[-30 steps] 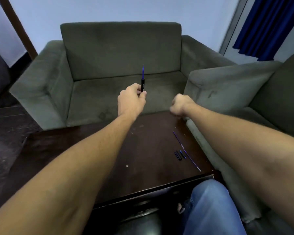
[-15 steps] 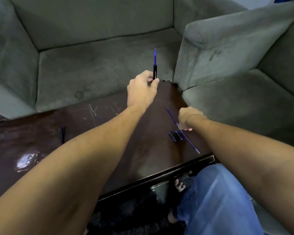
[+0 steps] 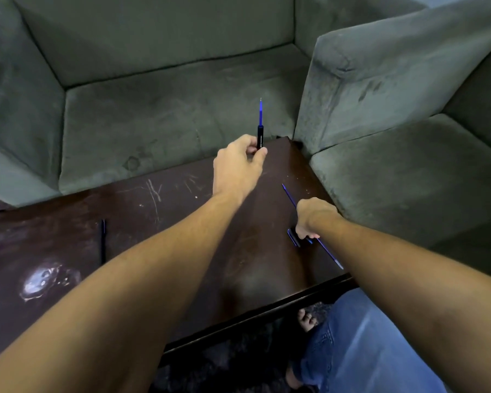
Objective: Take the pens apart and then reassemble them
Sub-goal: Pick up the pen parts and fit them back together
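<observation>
Two grey-green sofas (image 3: pixel 159 114) wrap the far and right sides of the dark scratched table (image 3: pixel 182 222). Above the table's far right corner, the left hand (image 3: pixel 237 165) pinches a black pen barrel (image 3: pixel 260 136) between thumb and curled fingers. The barrel stands upright, its blue refill (image 3: pixel 260 113) poking out above the fingertips. By the table's right edge the right hand (image 3: pixel 312 217) curls down onto short pen pieces (image 3: pixel 293 236); whether it grips one I cannot tell. A loose refill (image 3: pixel 329 255) lies slantwise under that hand. Toward the table's left lies a whole pen (image 3: pixel 103 241), well apart from both hands.
</observation>
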